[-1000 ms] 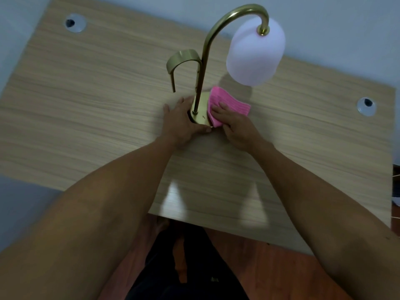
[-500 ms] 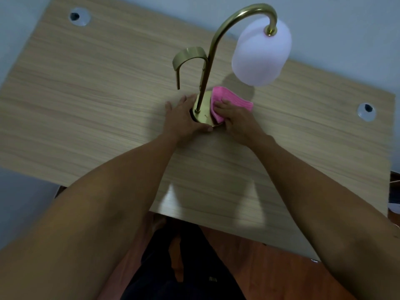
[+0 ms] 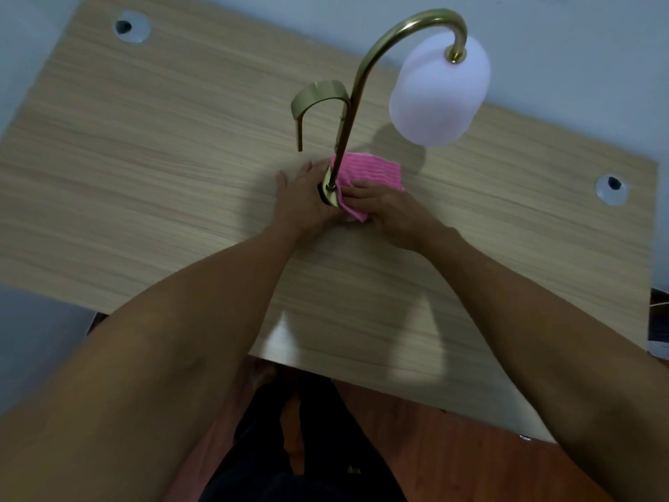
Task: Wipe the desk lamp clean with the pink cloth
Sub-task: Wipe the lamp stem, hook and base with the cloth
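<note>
- Counter [image 3: 144, 168]: wood-grain top, bare on the whole left half; open passage there from near edge to far edge.
- Desk lamp [image 3: 349, 114]: stands at centre; brass stem rises and arches rightward, barring passage overhead.
- Shade [image 3: 440, 92]: white, hangs from the arch above the right-centre; room beneath it is low.
- Short brass hook [image 3: 318, 103]: curves leftward off the stem, narrowing the approach from the left.
- Lamp foot: closed in by the left hand [image 3: 304, 204] and the right hand [image 3: 391, 211], with the pink cloth [image 3: 369, 173] between.
- Two cable grommets, far left [image 3: 131, 27] and right [image 3: 611, 190]: flush, no hindrance.
- Right of the shade: bare counter, free.
</note>
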A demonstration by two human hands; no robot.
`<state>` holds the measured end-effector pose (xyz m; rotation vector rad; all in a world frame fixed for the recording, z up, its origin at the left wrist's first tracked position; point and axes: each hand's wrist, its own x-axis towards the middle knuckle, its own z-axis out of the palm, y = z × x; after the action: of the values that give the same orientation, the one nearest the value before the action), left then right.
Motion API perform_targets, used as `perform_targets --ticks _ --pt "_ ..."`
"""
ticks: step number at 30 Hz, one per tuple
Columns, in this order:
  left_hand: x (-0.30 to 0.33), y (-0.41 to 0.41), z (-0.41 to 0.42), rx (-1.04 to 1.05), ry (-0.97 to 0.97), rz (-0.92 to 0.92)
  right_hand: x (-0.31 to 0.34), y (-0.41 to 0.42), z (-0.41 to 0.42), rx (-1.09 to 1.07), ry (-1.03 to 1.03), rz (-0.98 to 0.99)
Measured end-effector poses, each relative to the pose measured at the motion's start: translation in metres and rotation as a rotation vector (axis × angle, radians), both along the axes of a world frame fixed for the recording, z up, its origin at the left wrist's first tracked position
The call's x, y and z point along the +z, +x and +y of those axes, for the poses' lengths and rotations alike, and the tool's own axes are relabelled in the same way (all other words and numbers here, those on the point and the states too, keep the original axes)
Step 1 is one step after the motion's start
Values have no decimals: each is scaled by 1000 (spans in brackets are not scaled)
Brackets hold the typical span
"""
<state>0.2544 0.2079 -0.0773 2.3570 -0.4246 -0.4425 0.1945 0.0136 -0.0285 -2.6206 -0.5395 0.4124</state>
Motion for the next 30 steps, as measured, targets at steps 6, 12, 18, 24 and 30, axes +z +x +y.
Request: perform_targets --ticks 6,12,18,24,30 --pt "-1 -2 -2 34 -27 -3 7 11 -8 -37 -56 -22" --pt "-3 -1 0 48 -10 8 7 6 -26 -33 -52 -3" --pt "0 -3 -2 45 -17 9 2 9 -5 12 -53 -18" --pt "-3 -3 -1 75 -8 20 0 6 -29 -113 -27 -28" --pt "-6 -5 1 46 -22 5 1 -2 -12 -4 12 25"
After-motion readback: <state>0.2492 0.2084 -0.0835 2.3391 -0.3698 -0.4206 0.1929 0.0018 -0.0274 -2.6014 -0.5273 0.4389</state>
